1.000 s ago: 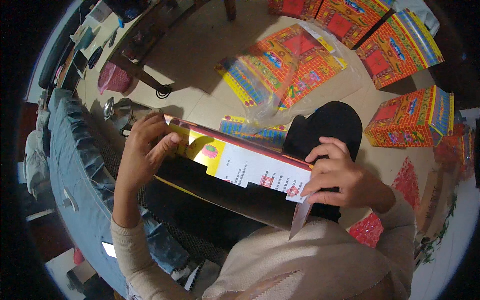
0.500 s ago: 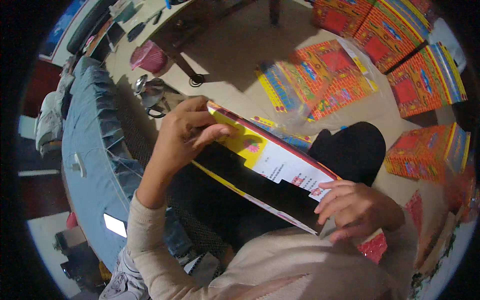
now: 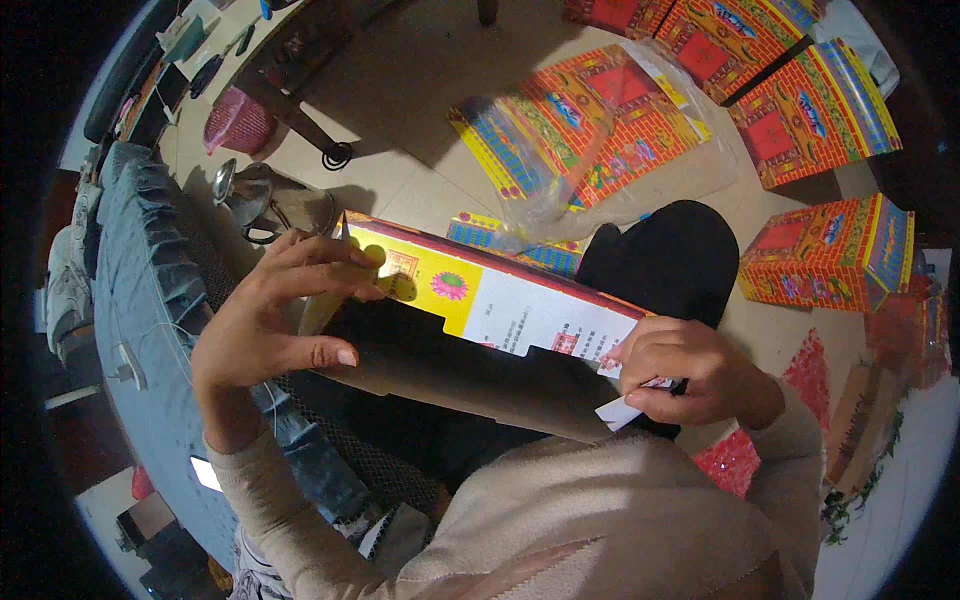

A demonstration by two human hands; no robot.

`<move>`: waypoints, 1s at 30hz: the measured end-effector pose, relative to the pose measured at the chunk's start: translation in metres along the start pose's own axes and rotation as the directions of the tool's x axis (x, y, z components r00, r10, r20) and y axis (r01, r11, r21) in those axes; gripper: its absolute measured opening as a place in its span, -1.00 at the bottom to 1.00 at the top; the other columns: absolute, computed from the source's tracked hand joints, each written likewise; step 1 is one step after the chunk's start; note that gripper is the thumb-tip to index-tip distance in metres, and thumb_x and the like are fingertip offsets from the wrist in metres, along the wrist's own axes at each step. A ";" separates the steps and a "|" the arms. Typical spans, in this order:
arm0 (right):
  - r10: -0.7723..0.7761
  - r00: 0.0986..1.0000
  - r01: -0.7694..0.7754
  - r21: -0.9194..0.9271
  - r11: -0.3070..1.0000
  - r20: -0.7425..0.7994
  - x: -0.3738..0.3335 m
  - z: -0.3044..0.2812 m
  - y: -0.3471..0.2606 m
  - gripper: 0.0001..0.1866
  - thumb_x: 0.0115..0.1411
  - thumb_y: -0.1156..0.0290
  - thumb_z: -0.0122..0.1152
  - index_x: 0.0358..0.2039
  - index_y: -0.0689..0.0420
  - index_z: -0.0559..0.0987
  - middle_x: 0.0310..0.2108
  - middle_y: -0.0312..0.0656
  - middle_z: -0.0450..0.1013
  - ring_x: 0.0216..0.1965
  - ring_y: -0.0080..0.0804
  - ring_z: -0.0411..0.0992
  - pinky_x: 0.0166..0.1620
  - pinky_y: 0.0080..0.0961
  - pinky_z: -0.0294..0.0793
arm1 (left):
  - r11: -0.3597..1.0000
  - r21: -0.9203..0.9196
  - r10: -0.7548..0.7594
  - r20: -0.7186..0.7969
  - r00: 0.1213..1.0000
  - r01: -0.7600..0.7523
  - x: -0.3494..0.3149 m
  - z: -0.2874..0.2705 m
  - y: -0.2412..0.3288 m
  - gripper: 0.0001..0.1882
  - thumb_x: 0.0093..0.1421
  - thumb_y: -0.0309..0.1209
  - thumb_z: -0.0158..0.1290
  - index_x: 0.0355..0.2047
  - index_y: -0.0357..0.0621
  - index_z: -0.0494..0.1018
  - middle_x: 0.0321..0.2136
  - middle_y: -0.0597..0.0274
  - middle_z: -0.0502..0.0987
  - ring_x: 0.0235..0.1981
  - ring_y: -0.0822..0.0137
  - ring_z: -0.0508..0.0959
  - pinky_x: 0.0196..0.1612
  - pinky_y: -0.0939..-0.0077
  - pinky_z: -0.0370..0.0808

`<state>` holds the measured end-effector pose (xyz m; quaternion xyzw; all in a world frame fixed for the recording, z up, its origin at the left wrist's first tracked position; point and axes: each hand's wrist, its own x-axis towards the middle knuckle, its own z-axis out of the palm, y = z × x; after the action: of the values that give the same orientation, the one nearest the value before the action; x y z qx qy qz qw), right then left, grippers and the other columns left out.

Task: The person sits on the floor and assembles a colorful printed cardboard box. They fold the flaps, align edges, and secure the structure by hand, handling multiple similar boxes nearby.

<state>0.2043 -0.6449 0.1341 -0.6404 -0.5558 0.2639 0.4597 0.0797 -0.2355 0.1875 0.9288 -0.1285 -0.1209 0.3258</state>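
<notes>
A long cardboard box [image 3: 510,305] lies slantwise over my lap, its open side facing up and its inside dark. The far panel is yellow with a pink lotus, then white with red marks. At the box's left end is my left hand [image 3: 265,315], fingers stretched over the yellow part and thumb spread apart toward the near wall. Whether the fingertips press on the card is hard to tell. My right hand [image 3: 700,370] is closed at the right end, pinching a small white flap [image 3: 620,412] between thumb and fingers.
Brick-patterned orange cartons [image 3: 815,115] stand at the far right, another carton [image 3: 825,250] nearer. Flat printed sheets under clear plastic [image 3: 600,130] lie on the floor ahead. At left are a metal kettle [image 3: 270,200], a pink basket [image 3: 240,122] and a blue-covered couch [image 3: 150,270].
My left hand has loosened from the yellow panel and spread its fingers at the left end. My right hand has closed on the white flap. The near wall now shows its brown inside.
</notes>
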 end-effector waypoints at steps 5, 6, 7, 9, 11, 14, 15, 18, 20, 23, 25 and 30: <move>-0.018 0.998 -0.002 -0.282 0.959 -0.067 0.001 0.010 -0.007 -0.77 -0.01 0.54 0.51 -0.32 0.13 0.64 -0.29 -0.21 0.56 -0.18 -0.17 0.54 -0.08 -0.18 0.55 | 0.998 -0.030 -0.050 -0.004 0.999 0.050 -0.016 0.000 -0.005 -0.26 -0.01 0.10 0.41 0.05 -0.14 0.61 0.20 0.01 0.51 0.25 0.02 0.42 0.33 0.08 0.20; -0.067 0.994 0.028 -0.399 0.917 -0.086 0.003 0.014 -0.009 -0.75 -0.03 0.54 0.52 -0.31 0.12 0.64 -0.26 -0.21 0.55 -0.15 -0.17 0.54 -0.08 -0.19 0.54 | 0.992 -0.125 -0.038 -0.003 0.999 0.037 -0.014 0.001 -0.003 -0.28 0.00 0.05 0.42 0.07 -0.14 0.60 0.22 0.00 0.50 0.27 0.01 0.41 0.35 0.07 0.19; -0.084 0.992 0.037 -0.425 0.904 -0.092 0.004 0.017 -0.009 -0.74 -0.04 0.53 0.54 -0.31 0.12 0.65 -0.23 -0.20 0.54 -0.12 -0.17 0.52 -0.07 -0.20 0.53 | 0.975 -0.219 -0.025 -0.004 1.000 0.023 -0.011 0.004 -0.004 -0.30 0.02 -0.01 0.43 0.09 -0.15 0.58 0.24 0.00 0.48 0.29 0.00 0.39 0.37 0.07 0.19; -0.131 0.986 0.070 -0.464 0.883 -0.101 0.005 0.021 -0.005 -0.71 -0.07 0.51 0.56 -0.29 0.12 0.66 -0.17 -0.20 0.53 -0.07 -0.16 0.50 -0.05 -0.22 0.52 | 0.956 -0.287 0.049 -0.036 0.998 -0.058 -0.015 0.010 -0.012 -0.35 0.06 -0.18 0.44 0.13 -0.16 0.55 0.23 -0.03 0.49 0.30 -0.01 0.41 0.37 0.07 0.22; -0.174 0.983 0.125 -0.505 0.854 -0.051 0.011 0.021 -0.006 -0.72 -0.08 0.50 0.56 -0.31 0.12 0.68 -0.17 -0.19 0.53 -0.08 -0.16 0.49 -0.04 -0.23 0.51 | 0.935 -0.351 0.037 -0.056 0.998 -0.054 -0.018 0.012 -0.014 -0.41 0.04 -0.26 0.46 0.07 -0.15 0.56 0.25 -0.03 0.47 0.31 0.00 0.40 0.36 0.09 0.24; -0.170 0.985 0.162 -0.549 0.820 0.037 0.012 0.021 -0.004 -0.78 -0.05 0.48 0.52 -0.35 0.11 0.69 -0.16 -0.23 0.54 -0.09 -0.24 0.48 -0.04 -0.27 0.47 | 0.904 -0.412 0.041 -0.183 0.982 -0.114 -0.020 0.032 -0.028 -0.49 0.01 -0.29 0.48 -0.05 -0.11 0.59 0.15 0.03 0.53 0.22 0.06 0.46 0.31 0.14 0.30; -0.176 0.983 0.175 -0.563 0.807 0.054 0.013 0.020 -0.003 -0.79 -0.05 0.47 0.51 -0.35 0.10 0.69 -0.18 -0.24 0.54 -0.11 -0.26 0.48 -0.05 -0.27 0.47 | 0.927 -0.360 0.015 -0.238 0.971 -0.102 -0.020 0.035 -0.026 -0.53 0.00 -0.29 0.48 -0.09 -0.09 0.59 0.08 0.09 0.54 0.15 0.10 0.47 0.27 0.18 0.32; -0.199 0.976 0.210 -0.590 0.779 0.084 0.013 0.020 -0.001 -0.81 -0.03 0.46 0.48 -0.35 0.09 0.70 -0.22 -0.29 0.53 -0.14 -0.33 0.48 -0.05 -0.28 0.46 | 0.980 -0.186 0.000 -0.353 0.935 -0.070 -0.019 0.040 -0.027 -0.67 0.03 -0.30 0.46 -0.26 -0.07 0.58 -0.25 0.25 0.52 -0.10 0.21 0.49 0.09 0.26 0.39; -0.231 0.970 0.229 -0.588 0.775 0.073 0.012 0.021 0.000 -0.81 -0.04 0.46 0.47 -0.34 0.08 0.70 -0.26 -0.32 0.52 -0.16 -0.37 0.47 -0.05 -0.29 0.45 | 0.993 -0.106 0.014 -0.350 0.937 -0.054 -0.018 0.037 -0.031 -0.72 0.13 -0.23 0.39 -0.26 -0.07 0.59 -0.26 0.24 0.55 -0.09 0.20 0.50 0.07 0.26 0.40; -0.215 0.971 0.232 -0.594 0.770 0.101 0.013 0.018 -0.001 -0.79 -0.05 0.46 0.45 -0.33 0.08 0.70 -0.30 -0.34 0.51 -0.18 -0.39 0.47 -0.04 -0.31 0.45 | 0.986 -0.144 0.027 -0.370 0.929 -0.086 -0.019 0.039 -0.036 -0.59 0.23 0.02 0.24 -0.25 -0.09 0.60 -0.26 0.20 0.59 -0.08 0.16 0.52 0.09 0.25 0.39; -0.199 0.971 0.237 -0.606 0.759 0.131 0.011 0.017 0.001 -0.78 0.02 0.42 0.36 -0.26 0.08 0.69 -0.25 -0.36 0.50 -0.13 -0.40 0.46 0.03 -0.31 0.45 | 0.974 -0.201 0.020 -0.388 0.921 -0.105 -0.024 0.041 -0.037 -0.40 0.24 0.23 0.12 -0.24 -0.12 0.61 -0.24 0.17 0.61 -0.05 0.13 0.54 0.12 0.22 0.38; -0.179 0.975 0.220 -0.626 0.748 0.129 0.007 0.016 0.003 -0.77 0.05 0.40 0.33 -0.23 0.07 0.68 -0.24 -0.37 0.51 -0.10 -0.41 0.45 0.06 -0.33 0.46 | 0.943 -0.277 0.039 -0.453 0.891 -0.182 -0.034 0.060 -0.036 -0.16 0.10 0.48 0.06 -0.26 -0.16 0.63 -0.17 0.16 0.64 0.13 -0.01 0.52 0.22 0.11 0.34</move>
<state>0.1941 -0.6335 0.1261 -0.6867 -0.6910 0.0288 0.2238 0.0349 -0.2319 0.1233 0.8595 -0.0837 0.0929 0.4956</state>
